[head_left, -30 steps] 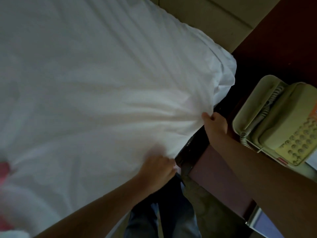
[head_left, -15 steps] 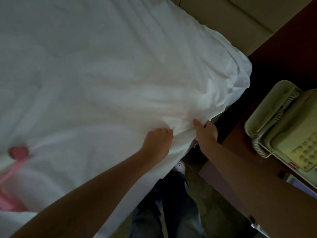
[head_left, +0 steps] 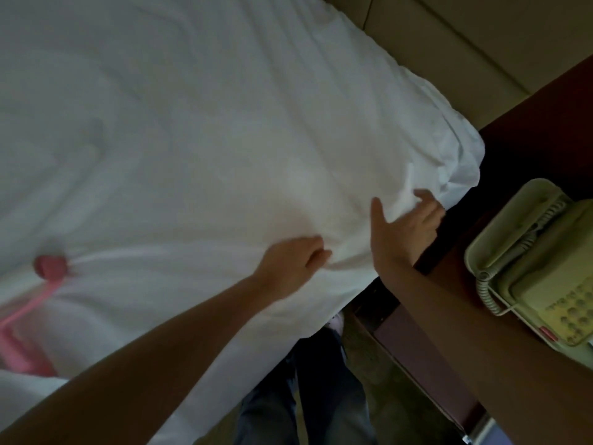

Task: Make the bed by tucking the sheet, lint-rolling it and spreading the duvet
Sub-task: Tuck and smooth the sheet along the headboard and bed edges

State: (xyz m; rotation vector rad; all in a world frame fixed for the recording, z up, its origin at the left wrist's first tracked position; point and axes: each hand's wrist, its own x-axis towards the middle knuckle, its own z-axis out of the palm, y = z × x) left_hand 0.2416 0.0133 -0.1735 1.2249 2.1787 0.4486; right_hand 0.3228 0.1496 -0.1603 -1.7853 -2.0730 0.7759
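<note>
A white sheet [head_left: 199, 130] covers the bed and fills most of the head view, creased near its right edge. My left hand [head_left: 293, 264] lies on the sheet close to the bed's side edge, fingers loosely bent, holding nothing I can see. My right hand [head_left: 404, 226] is spread open over the sheet's edge, thumb pointing up and fingers reaching toward the loose corner folds [head_left: 459, 168]. A pink lint roller [head_left: 48, 268] lies on the sheet at the left, its handle running down to the frame edge.
A dark wooden nightstand [head_left: 526, 149] stands right of the bed with a beige telephone [head_left: 539, 261] on it. A beige padded headboard [head_left: 449, 43] is at the top right. My legs [head_left: 305, 396] stand in the narrow gap between bed and nightstand.
Both hands have let go of the sheet edge and moved up onto the bed top. The right hand has opened wide. The view has shifted, bringing the lint roller further in.
</note>
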